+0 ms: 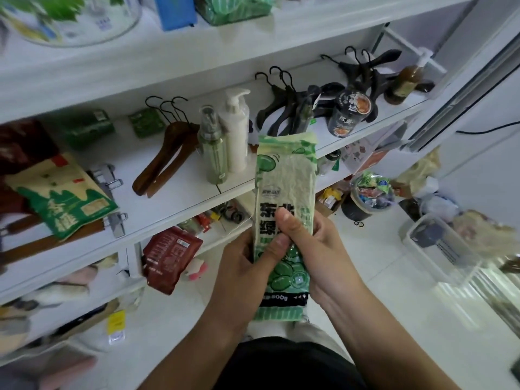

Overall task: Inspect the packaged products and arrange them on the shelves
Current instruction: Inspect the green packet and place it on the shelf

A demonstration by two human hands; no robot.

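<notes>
Left hand (pixel 239 266) and right hand (pixel 320 249) both grip green mung-bean packet (pixel 284 175). Looks mid-inspection; middle shelf (pixel 185 201) part-stocked, this packet not yet shelved.

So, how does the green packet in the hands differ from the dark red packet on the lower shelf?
The green packet is long, narrow, held upright by the left hand and right hand; the dark red packet is squatter, sits tilted on a lower shelf, untouched. Both are printed bags.
</notes>
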